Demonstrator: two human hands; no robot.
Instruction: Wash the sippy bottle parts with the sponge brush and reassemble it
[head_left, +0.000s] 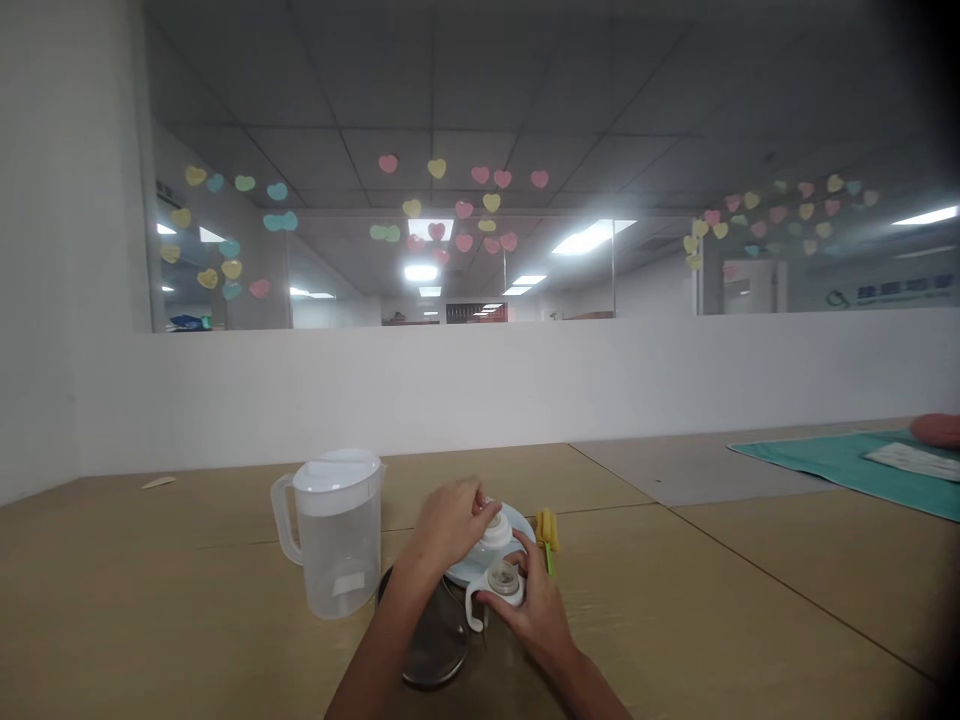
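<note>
My right hand (541,608) is closed around a baby bottle (504,578) with a white side handle, its open glass neck facing up. Just above it, my left hand (450,522) pinches the bottle's white collar top (496,532), held apart from the neck. Behind both hands lies a pale blue plate (525,522), partly covered by them. A yellow-headed brush (547,530) with a green handle is at the plate's right. Under my left forearm sits a dark round dish or lid (435,645), partly hidden.
To the left stands a clear plastic pitcher (341,545) with a white lid. A teal mat (825,465) with a white cloth (911,460) lies at the far right. A small flat tan piece (158,482) rests at the back left, near the white wall (337,390).
</note>
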